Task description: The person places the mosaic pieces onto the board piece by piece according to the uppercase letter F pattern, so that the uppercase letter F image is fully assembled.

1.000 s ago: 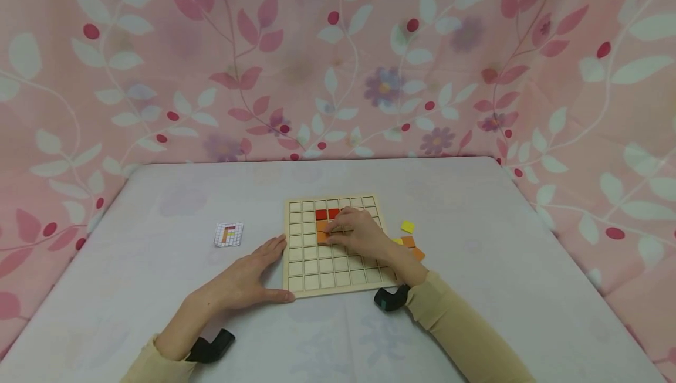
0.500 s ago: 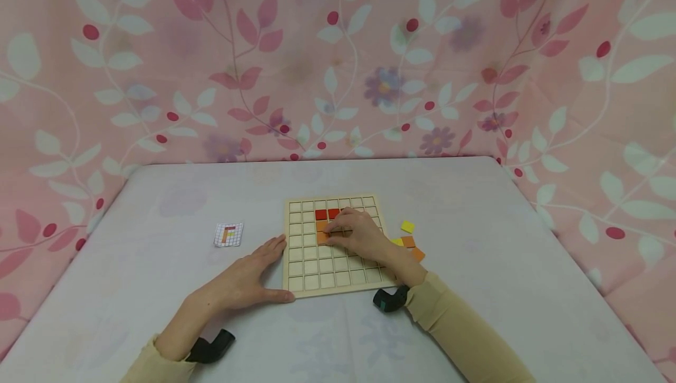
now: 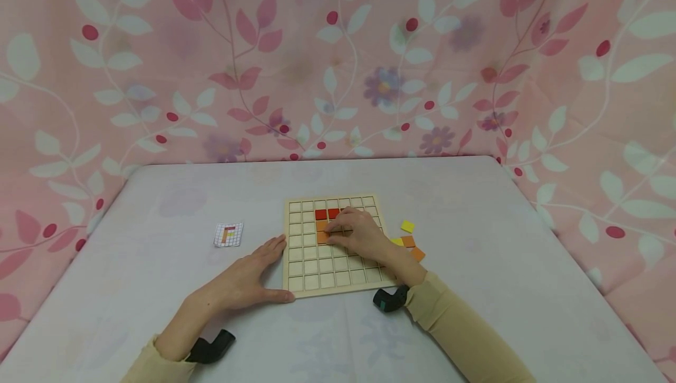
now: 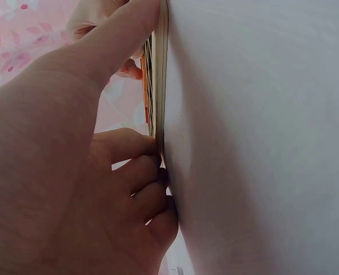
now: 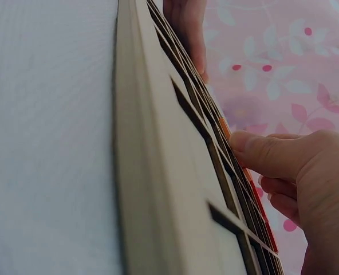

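Observation:
A square wooden grid board point(image 3: 311, 265) lies in the middle of the table. My left hand point(image 3: 240, 280) rests at its left side, fingers extended along the edge and thumb at the near left corner. Over the board, my right hand point(image 3: 361, 236) pinches an orange tile point(image 3: 321, 239) with thumb and fingertips, down at the grid. Another orange tile point(image 3: 321, 226) lies just behind it. Red tiles point(image 3: 321, 214) form a row farther back, partly covered by the right hand. In the right wrist view, the right thumb point(image 5: 252, 150) touches the orange tile at the board's surface.
Several loose tiles lie right of the board, including a yellow tile point(image 3: 408, 226) and an orange tile point(image 3: 417, 254); the right wrist partly hides them. A small pattern card point(image 3: 229, 234) lies to the left. A floral curtain point(image 3: 338, 60) hangs behind the table.
Both hands keep their places. The orange tile under the right fingertips has shifted very slightly and lies more in line with the one behind it.

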A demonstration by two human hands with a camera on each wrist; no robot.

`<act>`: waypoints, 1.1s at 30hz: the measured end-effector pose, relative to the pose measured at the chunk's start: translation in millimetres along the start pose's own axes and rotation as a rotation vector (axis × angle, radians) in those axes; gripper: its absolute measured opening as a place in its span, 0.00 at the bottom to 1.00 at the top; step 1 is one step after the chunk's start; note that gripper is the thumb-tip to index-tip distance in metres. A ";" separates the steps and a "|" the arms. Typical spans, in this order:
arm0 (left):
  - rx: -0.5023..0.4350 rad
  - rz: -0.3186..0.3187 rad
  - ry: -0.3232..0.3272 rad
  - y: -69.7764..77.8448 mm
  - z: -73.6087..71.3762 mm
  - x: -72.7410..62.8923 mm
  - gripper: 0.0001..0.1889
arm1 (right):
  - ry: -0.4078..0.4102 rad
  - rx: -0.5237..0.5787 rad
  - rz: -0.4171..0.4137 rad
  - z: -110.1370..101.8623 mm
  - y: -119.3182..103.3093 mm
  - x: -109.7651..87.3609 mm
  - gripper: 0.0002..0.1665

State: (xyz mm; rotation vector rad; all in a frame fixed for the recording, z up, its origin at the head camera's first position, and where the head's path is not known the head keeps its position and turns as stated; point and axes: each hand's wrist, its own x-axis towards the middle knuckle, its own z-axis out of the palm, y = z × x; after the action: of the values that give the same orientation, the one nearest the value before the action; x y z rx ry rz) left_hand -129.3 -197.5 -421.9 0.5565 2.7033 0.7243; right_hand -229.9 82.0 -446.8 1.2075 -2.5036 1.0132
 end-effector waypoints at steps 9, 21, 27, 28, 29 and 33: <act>0.004 0.004 0.003 0.1 0.2 0.1 0.62 | 0.000 0.020 0.030 0.6 -0.1 -1.6 0.12; 0.000 -0.003 0.007 0.0 0.8 -0.5 0.62 | -0.001 0.048 0.041 -0.3 -1.2 -0.7 0.12; -0.011 -0.015 0.007 0.4 1.0 -0.9 0.62 | -0.018 0.078 0.095 -5.6 -3.3 1.2 0.12; -0.010 -0.013 0.007 0.5 1.0 -0.8 0.62 | -0.013 0.087 0.099 -7.5 -3.3 1.0 0.11; -0.009 -0.012 0.008 0.7 1.0 -0.7 0.62 | -0.004 0.097 0.102 -9.7 -3.0 0.5 0.11; 0.001 -0.002 0.012 0.9 1.2 -0.2 0.62 | 0.037 0.127 0.063 -21.7 3.1 -5.0 0.11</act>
State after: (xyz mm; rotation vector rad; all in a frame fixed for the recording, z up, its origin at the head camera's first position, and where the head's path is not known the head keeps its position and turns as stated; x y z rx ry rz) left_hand -128.4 -196.4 -422.4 0.5510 2.7150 0.7286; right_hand -231.6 100.6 -434.2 1.1380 -2.4964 1.2148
